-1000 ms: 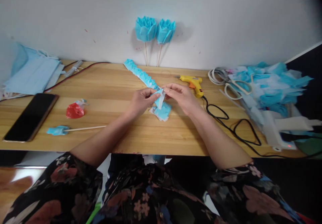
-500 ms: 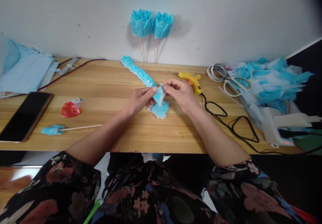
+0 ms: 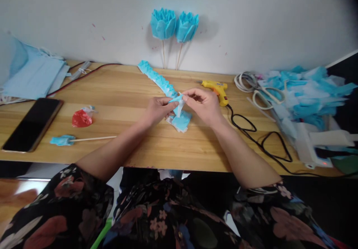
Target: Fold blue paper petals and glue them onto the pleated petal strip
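Between my two hands is a small blue-and-white fabric piece [image 3: 179,108], partly folded. My left hand [image 3: 160,111] pinches its left side between thumb and fingers. The fingers of my right hand [image 3: 203,104] close on its upper right corner. Just under it lie several flat blue fabric pieces [image 3: 182,121] on the table. Beyond my hands a row of folded blue pieces [image 3: 156,78] runs back and to the left. My fingers hide part of the held piece.
Two blue fabric flowers [image 3: 163,24] on sticks lean against the wall. A yellow glue gun [image 3: 214,87] lies right of them, its black cord looping rightward. Scissors [image 3: 268,96] and blue scraps [image 3: 310,92] sit at right; a phone [image 3: 33,124], masks [image 3: 33,73], red tape roll [image 3: 82,118] and wrapped stick [image 3: 95,139] at left.
The held piece has folded over further at its top, toward my left thumb. Both hands stay pinched on it. The whole view has shifted slightly.
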Demonstrator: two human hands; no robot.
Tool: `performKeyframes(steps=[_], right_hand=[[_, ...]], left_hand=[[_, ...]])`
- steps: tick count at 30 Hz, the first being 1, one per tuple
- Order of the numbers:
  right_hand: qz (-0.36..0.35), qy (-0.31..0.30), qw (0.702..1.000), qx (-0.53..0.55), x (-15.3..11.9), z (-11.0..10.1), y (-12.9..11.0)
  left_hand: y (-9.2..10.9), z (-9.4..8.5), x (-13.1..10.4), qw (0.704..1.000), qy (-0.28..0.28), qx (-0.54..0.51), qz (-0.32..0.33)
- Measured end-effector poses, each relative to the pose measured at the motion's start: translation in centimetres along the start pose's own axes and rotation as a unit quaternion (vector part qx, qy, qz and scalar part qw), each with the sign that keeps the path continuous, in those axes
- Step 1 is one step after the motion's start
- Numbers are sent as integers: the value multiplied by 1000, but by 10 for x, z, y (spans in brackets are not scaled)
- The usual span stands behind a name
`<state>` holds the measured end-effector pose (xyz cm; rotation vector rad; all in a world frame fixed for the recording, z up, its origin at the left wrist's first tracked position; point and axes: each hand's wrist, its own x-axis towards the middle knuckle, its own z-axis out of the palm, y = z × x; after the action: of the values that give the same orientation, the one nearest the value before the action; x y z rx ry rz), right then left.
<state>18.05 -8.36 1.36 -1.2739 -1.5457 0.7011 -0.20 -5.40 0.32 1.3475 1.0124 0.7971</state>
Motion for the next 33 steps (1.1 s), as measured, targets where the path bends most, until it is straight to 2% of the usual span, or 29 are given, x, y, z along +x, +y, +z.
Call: performKeyframes(steps=[5,14,24,29,33], right_hand=[[-101,14,991,-89,-2,-1,-5],[-212,4,963,-169,0,-4,-3],[-264,-21,943,-203,0,-8,3],[-245,-18,951,-188,0,-9,0],[-146,-18,983,-108,-2,-8,-5]], left_hand=[[2,-1,-1,1000,-3,-16,2],[2,-2,0,999,0,-43,7],[3,-3,0,998,0,-67,16],[5,-3,-1,998,-3,-62,15],[3,-2,-1,999,1,-33,21]])
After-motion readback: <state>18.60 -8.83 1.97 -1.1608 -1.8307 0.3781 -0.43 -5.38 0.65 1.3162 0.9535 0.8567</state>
